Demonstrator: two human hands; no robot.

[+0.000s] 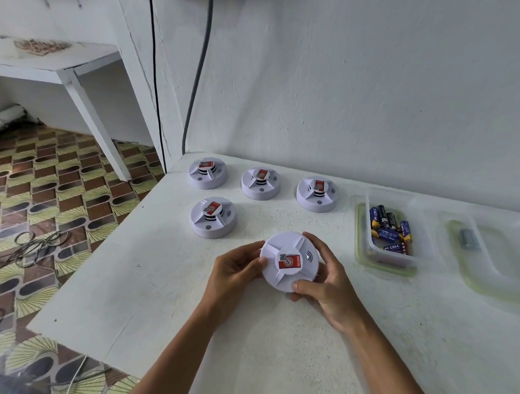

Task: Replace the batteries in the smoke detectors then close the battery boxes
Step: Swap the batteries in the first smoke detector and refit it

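Both hands held one detector (288, 262) just above the white surface (159, 281), face up, near the front of the tub of batteries (389, 232). The left hand (234, 273) had its grip curled round the left rim, thumb on top. The right hand (323, 280) gripped the right rim, thumb pressed on the near edge. Four more detectors sat on the surface behind the held one: one close (213, 217), and three in a row further back (207, 173) (261, 183) (318, 194), all well left of the tub. A second tub (488, 257) lay to the right of the battery tub, with one small grey thing (469, 239) inside. The detector looked light, hard and smooth, so it could slip. Its plastic could crack if squeezed hard. The round rim seemed the best place to hold it. The battery box is probably underneath, so it likely needs turning over.
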